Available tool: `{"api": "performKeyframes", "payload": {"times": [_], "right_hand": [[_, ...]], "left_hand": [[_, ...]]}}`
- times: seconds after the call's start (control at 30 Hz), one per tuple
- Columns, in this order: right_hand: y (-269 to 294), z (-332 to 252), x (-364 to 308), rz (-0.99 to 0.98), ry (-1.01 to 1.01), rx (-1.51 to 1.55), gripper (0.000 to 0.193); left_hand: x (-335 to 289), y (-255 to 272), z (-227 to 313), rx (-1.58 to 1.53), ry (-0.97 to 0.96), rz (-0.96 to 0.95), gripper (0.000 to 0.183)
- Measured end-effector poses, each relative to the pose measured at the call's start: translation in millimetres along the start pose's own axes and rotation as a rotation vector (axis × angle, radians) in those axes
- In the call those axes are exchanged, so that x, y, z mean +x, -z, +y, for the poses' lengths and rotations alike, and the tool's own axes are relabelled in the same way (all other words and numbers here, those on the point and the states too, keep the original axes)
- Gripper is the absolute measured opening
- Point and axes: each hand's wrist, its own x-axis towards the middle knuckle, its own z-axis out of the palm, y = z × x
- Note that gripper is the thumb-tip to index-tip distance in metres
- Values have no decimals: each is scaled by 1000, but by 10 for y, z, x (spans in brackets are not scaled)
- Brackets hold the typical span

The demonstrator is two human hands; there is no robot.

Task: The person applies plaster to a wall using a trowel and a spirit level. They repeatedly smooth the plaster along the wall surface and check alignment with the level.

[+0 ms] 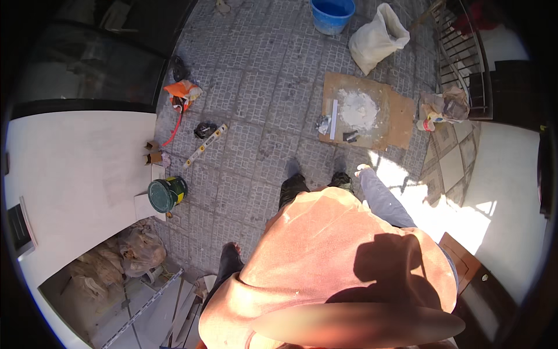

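My right hand (363, 169) hangs at the end of a grey sleeve, just below the cardboard sheet (397, 125). Its fingers look loosely apart, and nothing shows in them. At my left side my left hand (233, 248) pokes out of a dark sleeve, small and in shade; how its fingers lie is hard to make out. White powder (358, 109) is heaped on a board over the cardboard. Beside the powder lie a white straight strip (333, 119) and a small dark object (351, 136).
Beyond stand a blue bucket (332, 22) and a white sack (376, 41). Left on the paving lie a spirit level (205, 146), an orange bag (182, 90) and a green-lidded bucket (163, 196). Plastic bags (141, 250) sit lower left; a metal railing (465, 64) rises right.
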Motion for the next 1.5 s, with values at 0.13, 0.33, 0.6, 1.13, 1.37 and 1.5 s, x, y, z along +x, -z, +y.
{"api": "performKeyframes", "payload": {"times": [0.13, 0.33, 0.6, 1.13, 1.37, 1.5], "right_hand": [[-809, 415, -54, -119, -168, 345, 39], [-2162, 1142, 807, -87, -70, 366, 33], [-2371, 388, 1118, -311, -159, 376, 45], [-1611, -449, 1203, -446, -2, 829, 31], [-1744, -349, 1275, -448, -67, 788, 30], [-1882, -232, 1309, -393, -47, 709, 35]], "left_hand": [[-112, -948, -291, -66, 56, -14, 22], [486, -3974, 603, 416, -91, -466, 26], [1309, -7644, 1776, 409, -1005, -342, 36], [2268, -9585, 2927, 1243, -1827, -103, 31], [2014, -8685, 2694, 434, -942, -782, 19], [1658, -7814, 2443, 55, -513, -941, 18]]}}
